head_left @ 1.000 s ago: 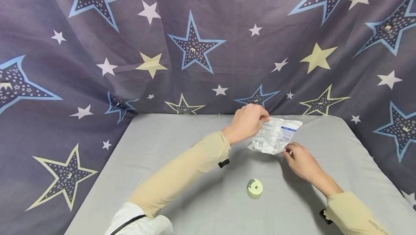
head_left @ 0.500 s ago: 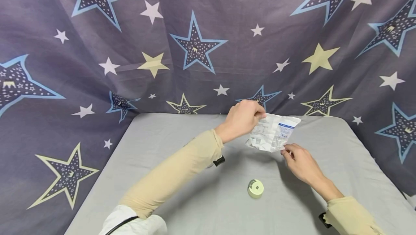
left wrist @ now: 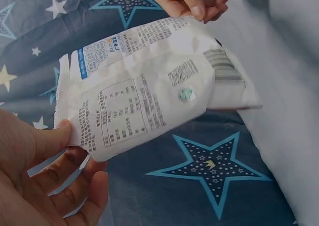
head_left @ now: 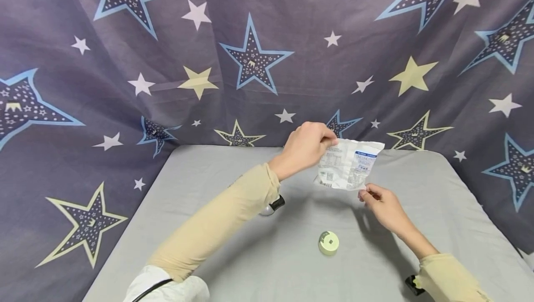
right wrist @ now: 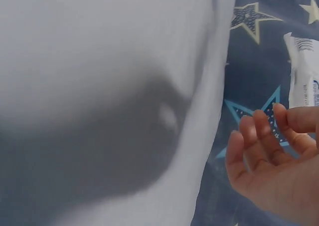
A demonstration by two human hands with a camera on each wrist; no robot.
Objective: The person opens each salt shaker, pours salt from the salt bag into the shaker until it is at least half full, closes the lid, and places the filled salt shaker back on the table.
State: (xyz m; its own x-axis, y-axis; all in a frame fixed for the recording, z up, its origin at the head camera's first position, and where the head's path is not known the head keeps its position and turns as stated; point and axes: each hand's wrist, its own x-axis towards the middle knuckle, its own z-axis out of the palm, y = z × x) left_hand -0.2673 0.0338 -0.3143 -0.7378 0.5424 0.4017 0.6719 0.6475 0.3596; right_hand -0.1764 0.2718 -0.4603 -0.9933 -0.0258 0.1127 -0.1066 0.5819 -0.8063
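pinching white packet [head_left: 347, 165], contents hidden

White packet [head_left: 347, 164]: one
Hands [head_left: 302, 148] by packet: two
Tan sleeves [head_left: 221, 225]: two
Pale-green round piece [head_left: 328, 243]: one
Grey-covered surface [head_left: 267, 265]: one

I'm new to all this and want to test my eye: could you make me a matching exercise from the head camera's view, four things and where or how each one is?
Column one
1. Left hand
2. Right hand
3. Packet
4. Round object

Column two
A. Fingers at the packet's lower corner
B. Pale green, lying on the grey surface
C. Holding the packet's upper corner
D. White with print, held in the air

Right pairs: 1-C, 2-A, 3-D, 4-B.
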